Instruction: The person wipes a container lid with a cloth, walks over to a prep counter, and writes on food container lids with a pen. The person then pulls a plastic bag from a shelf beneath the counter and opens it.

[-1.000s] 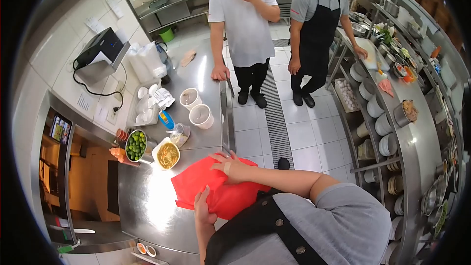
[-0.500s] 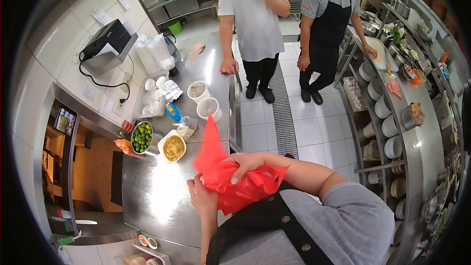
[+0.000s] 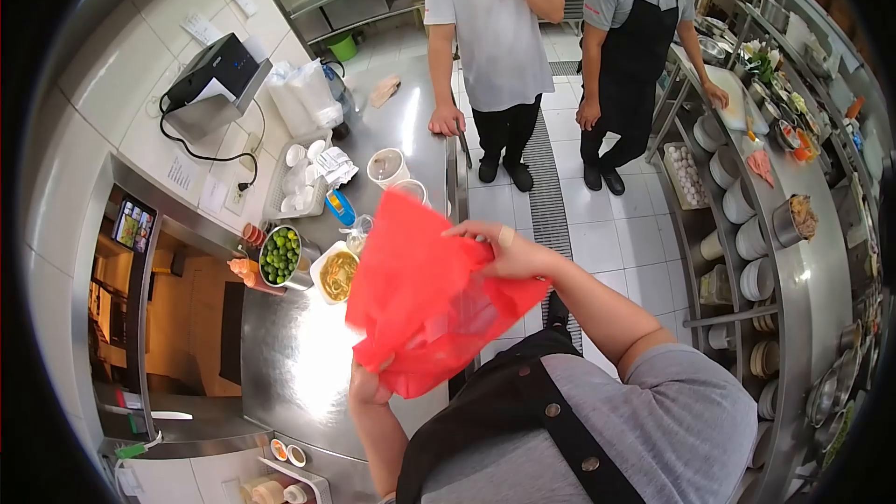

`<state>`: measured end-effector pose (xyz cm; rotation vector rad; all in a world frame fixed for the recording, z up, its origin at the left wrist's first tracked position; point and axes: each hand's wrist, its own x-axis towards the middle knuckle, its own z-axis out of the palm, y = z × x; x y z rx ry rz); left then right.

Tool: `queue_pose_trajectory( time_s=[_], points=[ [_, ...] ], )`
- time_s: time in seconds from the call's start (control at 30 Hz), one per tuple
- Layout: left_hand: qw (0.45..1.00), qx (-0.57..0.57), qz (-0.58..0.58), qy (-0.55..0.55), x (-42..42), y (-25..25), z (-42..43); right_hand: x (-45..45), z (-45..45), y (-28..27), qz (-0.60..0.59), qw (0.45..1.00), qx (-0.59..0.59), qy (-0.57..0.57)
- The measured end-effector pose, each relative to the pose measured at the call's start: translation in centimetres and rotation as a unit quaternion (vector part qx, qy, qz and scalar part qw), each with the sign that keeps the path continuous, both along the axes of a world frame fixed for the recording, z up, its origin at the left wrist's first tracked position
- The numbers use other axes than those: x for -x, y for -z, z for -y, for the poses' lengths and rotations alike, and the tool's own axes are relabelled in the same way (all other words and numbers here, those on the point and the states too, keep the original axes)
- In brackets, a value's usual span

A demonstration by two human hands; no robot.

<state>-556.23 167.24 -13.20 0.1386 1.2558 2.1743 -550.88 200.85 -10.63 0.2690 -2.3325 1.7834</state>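
A red bag (image 3: 434, 294), thin and creased, is spread out over the steel counter's edge in front of my body. My left hand (image 3: 371, 385) grips its lower left edge, with the fingers partly behind the material. At its upper right side my right hand (image 3: 504, 250) holds the bag, a tan band visible on that hand. The bag partly covers a white tub and a small clear plastic bag (image 3: 357, 235). Just left of the bag sits a white bowl of yellowish food (image 3: 337, 273).
Green limes (image 3: 280, 256) fill a metal pot beside an orange bottle (image 3: 252, 273). Behind are a white tub (image 3: 386, 168), a blue item (image 3: 341, 208) and a basket (image 3: 291, 194). Two people stand beyond, one in white (image 3: 495, 28), one in a black apron (image 3: 635, 65). Shelves (image 3: 737, 252) line the right.
The red bag, bunched up half a second ago, is now spread wider and raised. My right hand has moved up and right; my left hand has shifted slightly down and left.
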Motion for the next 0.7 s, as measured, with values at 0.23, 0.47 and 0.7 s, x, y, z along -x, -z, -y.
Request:
queue_pose_trajectory(
  time_s=[0.23,0.47,0.7],
  points=[
    [0.987,-0.143,0.039,-0.065,-0.6,1.7,-1.7,2.6,0.1,17.1,0.051,0.977,0.047,0.202],
    [0.981,-0.177,0.028,-0.072,-0.1,1.4,0.2,-1.1,8.3,25.7,0.334,0.897,0.276,-0.087],
    [0.989,-0.146,-0.007,-0.025,-1.1,5.8,1.8,-2.3,3.3,19.7,0.29,0.924,0.236,-0.078]
  ],
)
